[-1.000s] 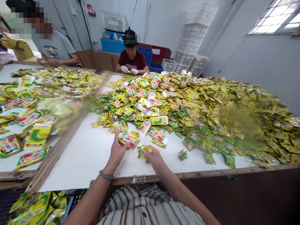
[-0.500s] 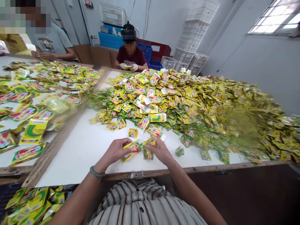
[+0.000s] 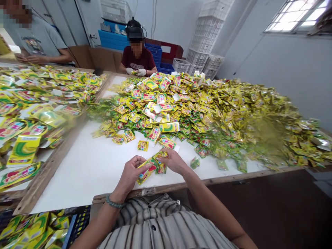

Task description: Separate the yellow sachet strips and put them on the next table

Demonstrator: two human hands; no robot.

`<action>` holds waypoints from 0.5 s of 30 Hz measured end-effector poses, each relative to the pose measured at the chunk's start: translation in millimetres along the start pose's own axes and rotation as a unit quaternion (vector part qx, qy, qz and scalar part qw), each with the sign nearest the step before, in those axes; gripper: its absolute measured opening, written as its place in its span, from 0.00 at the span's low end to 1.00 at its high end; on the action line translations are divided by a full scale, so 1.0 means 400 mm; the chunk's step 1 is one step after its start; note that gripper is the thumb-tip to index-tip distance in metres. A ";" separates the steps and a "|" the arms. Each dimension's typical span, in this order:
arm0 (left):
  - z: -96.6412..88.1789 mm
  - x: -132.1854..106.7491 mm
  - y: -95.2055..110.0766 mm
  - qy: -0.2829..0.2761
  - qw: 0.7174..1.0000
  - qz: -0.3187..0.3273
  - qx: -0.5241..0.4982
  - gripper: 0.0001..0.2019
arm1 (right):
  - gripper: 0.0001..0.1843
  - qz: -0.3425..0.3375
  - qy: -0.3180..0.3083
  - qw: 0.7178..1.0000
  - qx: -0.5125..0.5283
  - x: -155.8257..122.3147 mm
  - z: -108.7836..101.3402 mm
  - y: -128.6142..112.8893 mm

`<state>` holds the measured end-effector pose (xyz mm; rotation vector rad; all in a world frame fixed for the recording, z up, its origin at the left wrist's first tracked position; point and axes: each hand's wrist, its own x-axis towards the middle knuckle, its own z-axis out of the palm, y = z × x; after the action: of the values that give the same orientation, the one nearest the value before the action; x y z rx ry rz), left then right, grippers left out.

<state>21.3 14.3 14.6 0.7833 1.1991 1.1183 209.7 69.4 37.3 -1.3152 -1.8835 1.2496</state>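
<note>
My left hand point(image 3: 131, 174) is closed around a small yellow and green carton point(image 3: 144, 175), tilted with its upper end to the right. In my right hand point(image 3: 175, 160) a small yellow packet point(image 3: 162, 155) is pinched at that upper end; whether it is partly inside I cannot tell. A green packet point(image 3: 162, 169) shows just below the right fingers, on or just above the white table point(image 3: 103, 173). Beyond the hands lie a loose yellow packet point(image 3: 142, 145) and a carton point(image 3: 167, 142) with a white flap.
A large heap of packets point(image 3: 233, 110) with cartons on top covers the table's far and right side. Left of a wooden divider point(image 3: 62, 152) lie more cartons point(image 3: 24, 148). A crate of filled cartons point(image 3: 74, 228) stands below left. Two people point(image 3: 138, 58) point(image 3: 38, 41) sit across.
The right hand has brought its packet up against the carton's upper end. The carton is tilted more steeply. The whole view has shifted, so the table contents appear further left.
</note>
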 end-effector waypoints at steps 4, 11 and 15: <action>0.004 -0.003 0.007 -0.068 0.997 -0.032 0.037 0.20 | 0.06 -0.055 -0.019 0.997 -0.052 0.011 -0.016 -0.022; 0.007 -0.006 0.006 -0.161 0.985 -0.064 0.011 0.23 | 0.09 -0.154 0.143 0.977 -0.029 0.018 0.020 -0.028; 0.004 -0.010 0.003 -0.171 0.981 -0.087 -0.043 0.22 | 0.07 -0.226 0.160 0.957 -0.086 -0.009 0.042 -0.033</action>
<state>22.6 11.0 17.5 0.7531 0.9053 0.8459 191.9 58.1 41.9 -1.0099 -1.9361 0.6150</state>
